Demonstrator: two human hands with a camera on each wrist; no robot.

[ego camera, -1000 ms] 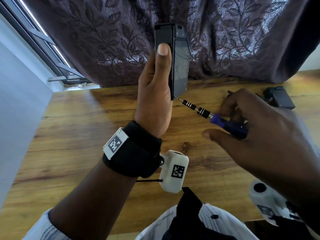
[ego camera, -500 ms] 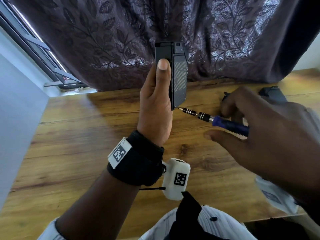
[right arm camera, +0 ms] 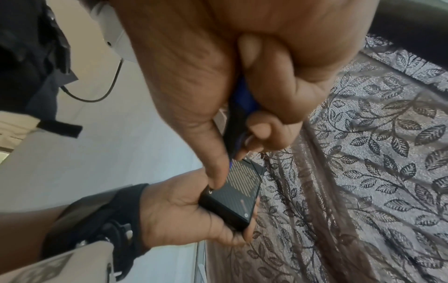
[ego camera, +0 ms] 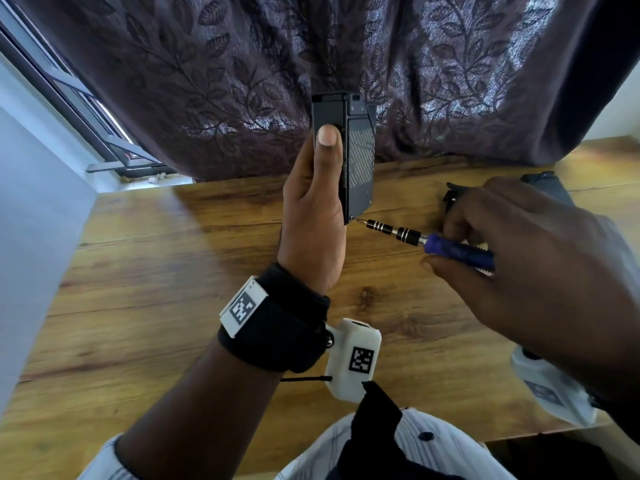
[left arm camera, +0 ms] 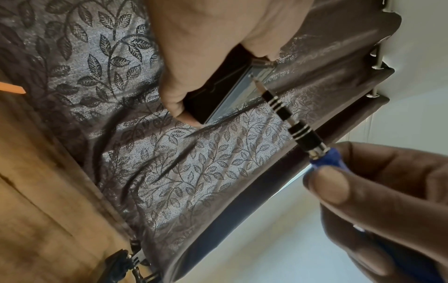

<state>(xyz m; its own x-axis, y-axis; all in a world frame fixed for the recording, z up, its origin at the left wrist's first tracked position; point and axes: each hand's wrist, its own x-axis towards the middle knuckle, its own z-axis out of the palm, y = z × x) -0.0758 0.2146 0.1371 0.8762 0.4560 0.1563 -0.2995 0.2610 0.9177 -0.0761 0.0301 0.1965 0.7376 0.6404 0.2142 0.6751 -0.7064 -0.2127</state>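
While my left hand point(ego camera: 311, 216) grips the box point(ego camera: 360, 157) upright, its lower corner is exposed.
My right hand point(ego camera: 536, 265) pinches the screwdriver point(ego camera: 457, 251), tip seated there.

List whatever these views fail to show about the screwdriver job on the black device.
- Screw under the screwdriver tip: too small in the head view; thumb hides it in the right wrist view.
- Screwdriver handle's rear end: wrapped by the right hand, every view.
- Palm-side face of the black device: covered by the left hand, head view.
- Dark object on the table: mostly behind the right hand, head view.
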